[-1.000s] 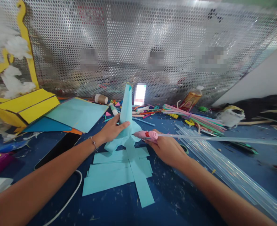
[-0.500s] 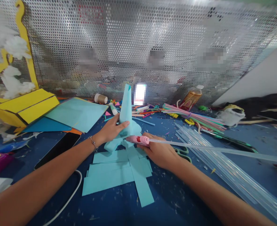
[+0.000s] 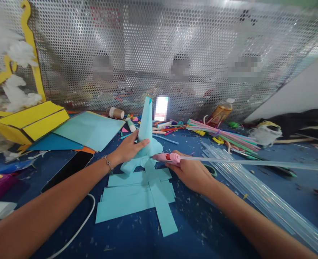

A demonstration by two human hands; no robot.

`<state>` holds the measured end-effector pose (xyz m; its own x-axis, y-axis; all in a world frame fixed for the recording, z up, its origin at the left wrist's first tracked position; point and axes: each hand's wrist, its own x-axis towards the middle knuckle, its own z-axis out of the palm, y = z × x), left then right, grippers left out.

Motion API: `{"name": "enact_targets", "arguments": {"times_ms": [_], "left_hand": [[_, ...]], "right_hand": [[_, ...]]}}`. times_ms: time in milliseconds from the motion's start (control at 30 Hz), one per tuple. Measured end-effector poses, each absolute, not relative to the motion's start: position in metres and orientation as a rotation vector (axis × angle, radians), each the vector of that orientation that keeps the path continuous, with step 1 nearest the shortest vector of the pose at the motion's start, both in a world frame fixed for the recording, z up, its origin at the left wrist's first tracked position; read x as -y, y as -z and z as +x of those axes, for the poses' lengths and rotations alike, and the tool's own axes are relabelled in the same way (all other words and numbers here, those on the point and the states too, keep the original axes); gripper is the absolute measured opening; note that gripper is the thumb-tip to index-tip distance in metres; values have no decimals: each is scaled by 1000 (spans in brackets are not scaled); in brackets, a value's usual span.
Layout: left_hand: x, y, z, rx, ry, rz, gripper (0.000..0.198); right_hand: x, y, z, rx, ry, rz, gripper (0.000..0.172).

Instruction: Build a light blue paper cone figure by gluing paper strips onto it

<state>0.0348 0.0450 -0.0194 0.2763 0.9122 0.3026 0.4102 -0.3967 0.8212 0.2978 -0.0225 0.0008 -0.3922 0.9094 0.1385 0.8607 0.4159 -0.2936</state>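
Observation:
My left hand grips the lower part of a tall, tapering light-blue paper piece that stands upright. My right hand is closed around a pink hot glue gun, with a long clear glue stick running out of its back. The gun's tip points left, at the base of the tall piece, close to a light-blue paper strip. More light-blue paper strips lie overlapped on the blue table below both hands. Green-handled scissors are partly hidden behind my right hand.
Clear glue sticks lie at right, behind them pipe cleaners and a bottle. At left are a black phone, a white cable, light-blue sheets and a yellow box. A perforated metal panel stands behind.
My right hand has shifted the glue gun slightly to the right, and the glue stick's far end has swung up. My left hand keeps its hold on the paper piece.

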Motion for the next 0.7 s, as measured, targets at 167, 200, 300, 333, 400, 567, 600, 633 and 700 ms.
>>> {"name": "enact_targets", "arguments": {"times_ms": [167, 200, 300, 333, 400, 567, 600, 633, 700], "left_hand": [[-47, 21, 34, -1171, -1057, 1945, 57], [-47, 21, 34, -1165, -1060, 1944, 57], [-48, 22, 33, -1171, -1064, 1950, 56], [-48, 22, 33, -1174, -1063, 1956, 55], [-47, 22, 34, -1179, -1064, 1967, 56], [-46, 21, 34, -1182, -1067, 1973, 56], [-46, 21, 34, -1179, -1067, 1969, 57], [-46, 20, 35, -1178, -1066, 1964, 57], [-45, 20, 35, -1181, -1062, 1958, 58]], "right_hand": [[24, -3, 301, 2351, -206, -1526, 21], [24, -2, 300, 2352, -203, -1502, 22], [25, 1, 294, 2402, -215, -1440, 19], [25, 2, 292, 2421, -224, -1423, 17], [25, 5, 288, 2450, -237, -1393, 16], [23, 8, 284, 2477, -210, -1386, 17], [23, 8, 283, 2481, -206, -1391, 17], [23, 7, 283, 2483, -204, -1396, 16], [24, 6, 284, 2481, -215, -1399, 16]]}}
